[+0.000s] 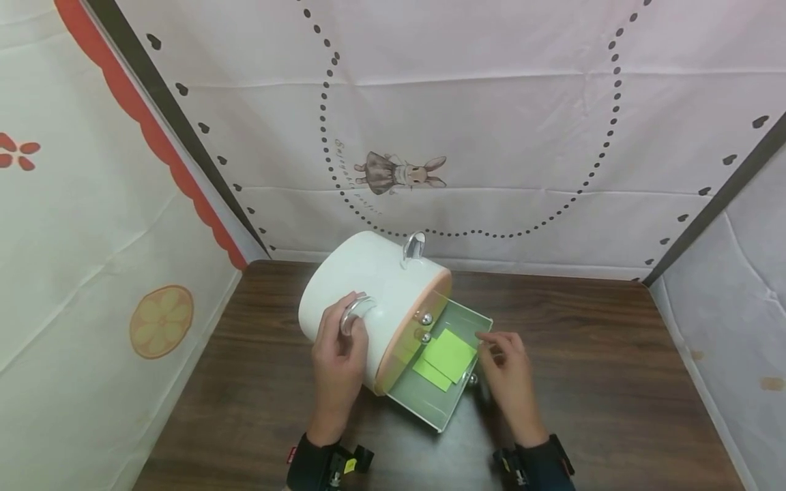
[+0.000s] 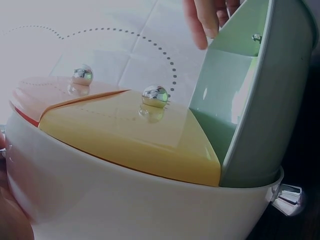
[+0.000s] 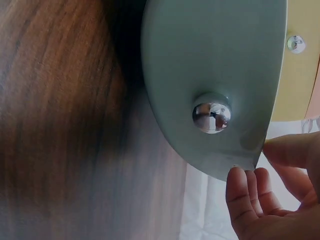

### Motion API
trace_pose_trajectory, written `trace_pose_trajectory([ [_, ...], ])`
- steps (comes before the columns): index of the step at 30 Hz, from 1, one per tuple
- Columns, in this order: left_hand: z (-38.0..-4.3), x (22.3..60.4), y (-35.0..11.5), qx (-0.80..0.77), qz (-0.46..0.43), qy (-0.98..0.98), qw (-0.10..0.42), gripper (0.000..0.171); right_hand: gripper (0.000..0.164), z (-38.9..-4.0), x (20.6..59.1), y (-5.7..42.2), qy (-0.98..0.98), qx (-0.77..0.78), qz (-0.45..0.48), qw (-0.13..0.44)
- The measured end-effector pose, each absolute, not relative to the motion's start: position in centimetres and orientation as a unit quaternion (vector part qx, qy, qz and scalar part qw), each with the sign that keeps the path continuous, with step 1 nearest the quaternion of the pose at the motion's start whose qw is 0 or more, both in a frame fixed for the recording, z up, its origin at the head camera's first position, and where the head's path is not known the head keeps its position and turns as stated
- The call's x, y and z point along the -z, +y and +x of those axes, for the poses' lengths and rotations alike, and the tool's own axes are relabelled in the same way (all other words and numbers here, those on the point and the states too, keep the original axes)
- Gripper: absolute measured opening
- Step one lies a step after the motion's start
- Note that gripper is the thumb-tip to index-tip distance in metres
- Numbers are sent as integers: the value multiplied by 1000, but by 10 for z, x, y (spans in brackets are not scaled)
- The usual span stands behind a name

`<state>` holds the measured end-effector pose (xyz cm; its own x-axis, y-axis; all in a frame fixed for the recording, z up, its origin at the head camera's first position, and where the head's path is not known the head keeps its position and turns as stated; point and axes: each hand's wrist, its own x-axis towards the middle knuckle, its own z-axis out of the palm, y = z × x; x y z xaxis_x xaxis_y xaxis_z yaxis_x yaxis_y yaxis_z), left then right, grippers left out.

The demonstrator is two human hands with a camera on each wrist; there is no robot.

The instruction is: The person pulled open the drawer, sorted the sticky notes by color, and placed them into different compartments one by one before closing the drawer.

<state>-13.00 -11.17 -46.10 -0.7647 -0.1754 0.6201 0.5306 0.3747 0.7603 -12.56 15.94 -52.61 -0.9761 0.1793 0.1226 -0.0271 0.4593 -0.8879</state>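
A white rounded storage box (image 1: 350,273) with several coloured drawers stands on the table. Its pale green drawer (image 1: 408,402) is pulled out, and two lime green sticky notes (image 1: 451,354) lie inside. My left hand (image 1: 338,354) grips a curved silver handle (image 1: 367,305) on top of the white body. At the green drawer's front corner is my right hand (image 1: 506,361); in the right wrist view its fingertips (image 3: 239,187) pinch the rim. A round silver knob (image 3: 212,116) sits on the drawer front. The yellow drawer (image 2: 135,140) and pink drawer (image 2: 55,92) are pushed in.
A second silver handle (image 1: 414,247) rises from the far side of the box. The dark wooden table (image 1: 602,382) extends to both sides. White printed cloth (image 1: 491,136) hangs behind it and along the left and right.
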Motion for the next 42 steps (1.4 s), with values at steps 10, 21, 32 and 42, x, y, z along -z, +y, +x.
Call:
trace_pose_trajectory([
  [10, -131, 462, -111, 545, -115, -763, 328, 48, 30, -112, 551, 167, -818, -567, -98, 14],
  [21, -131, 464, -111, 537, -114, -769, 327, 48, 33, -98, 566, 159, -720, -680, -132, -51],
  [32, -132, 461, -111, 536, -117, -764, 339, 47, 23, -114, 561, 144, -743, -654, -139, -34],
  [42, -130, 463, -111, 539, -107, -768, 330, 48, 23, -132, 559, 113, -744, -661, -89, -43],
])
